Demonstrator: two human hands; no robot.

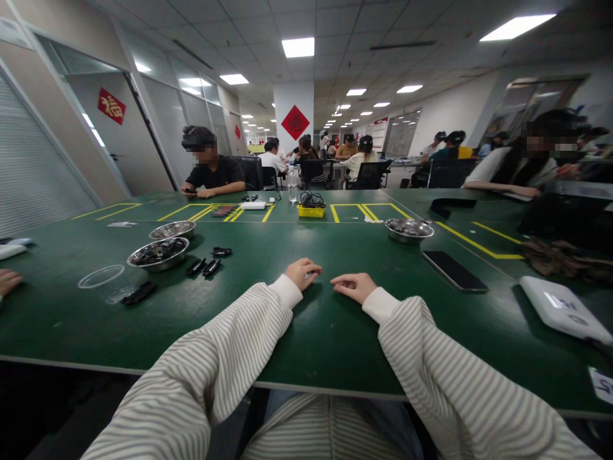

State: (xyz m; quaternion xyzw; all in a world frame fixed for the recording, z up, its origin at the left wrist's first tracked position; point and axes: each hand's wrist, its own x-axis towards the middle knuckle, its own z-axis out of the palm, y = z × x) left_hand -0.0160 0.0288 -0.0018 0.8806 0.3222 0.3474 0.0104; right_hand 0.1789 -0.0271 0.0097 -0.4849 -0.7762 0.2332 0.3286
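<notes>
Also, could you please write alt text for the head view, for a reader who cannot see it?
The wearer's left hand and right hand, both empty, are held slightly apart over a green table. To the left, small black parts lie beside a metal bowl of dark pieces; a black phone lies to the right. Other people sit beyond.

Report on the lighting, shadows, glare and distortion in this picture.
Head view: the ceiling lights look washed out to white; head view: soft glare on the green table, with faint shadows by the left hand and right hand; head view: wide-angle distortion makes the door at left lean.
</notes>
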